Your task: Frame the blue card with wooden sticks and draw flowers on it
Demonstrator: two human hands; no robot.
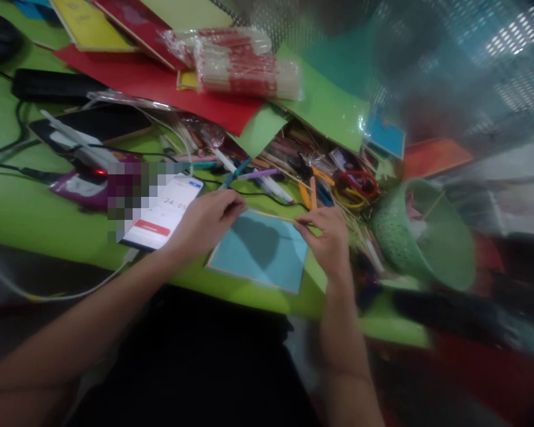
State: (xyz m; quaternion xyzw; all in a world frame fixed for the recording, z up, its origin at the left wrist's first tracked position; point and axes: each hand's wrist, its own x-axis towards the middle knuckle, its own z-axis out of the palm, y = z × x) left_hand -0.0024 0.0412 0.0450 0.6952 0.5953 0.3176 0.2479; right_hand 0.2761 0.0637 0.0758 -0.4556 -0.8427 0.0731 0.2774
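A blue rectangular board [258,252] with thin pale edging lies flat on the green table in front of me. Along its far edge runs a thin wooden stick [273,216], pinched at its left end by my left hand [211,219]. The fingertips of my right hand [327,237] are closed on the stick's other end, near the board's far right corner. Whether the stick rests on the board or just above it, I cannot tell. A phone [160,213] with a lit timer screen lies beside my left wrist.
Behind the board spreads a jumble of pens [258,174], loose sticks and scissors [356,182]. To the right stands a green basket [382,231]. Wrapped bundles of sticks [253,74] lie on coloured sheets at the back. A purple and white device [84,187] with cables sits left.
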